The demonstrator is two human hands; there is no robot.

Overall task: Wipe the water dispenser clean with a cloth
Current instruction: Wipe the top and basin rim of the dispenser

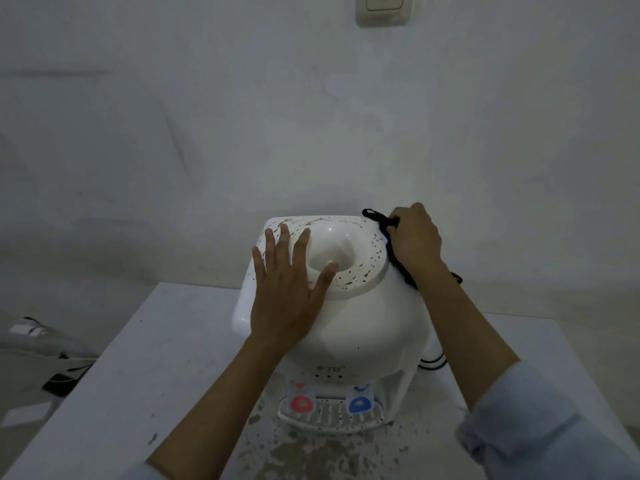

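You see a white, stained table (104,375), a wall switch (384,8) above, and black cables (433,362) behind.

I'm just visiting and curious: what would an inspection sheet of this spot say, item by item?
Surface: white table, speckled with dark flecks in front of the dispenser.
Job's things: white water dispenser stands on the table; its top ring shows dark specks; dark cloth lies against its right top edge.
Clutter: nothing seen on the table.
Hands: left hand lies flat, fingers spread, on the dispenser's top; right hand grips the cloth.
Cables: black cable loops out at the dispenser's right side.
Surroundings: pale wall with a wall switch; dim objects on the floor at left, too dark to identify.
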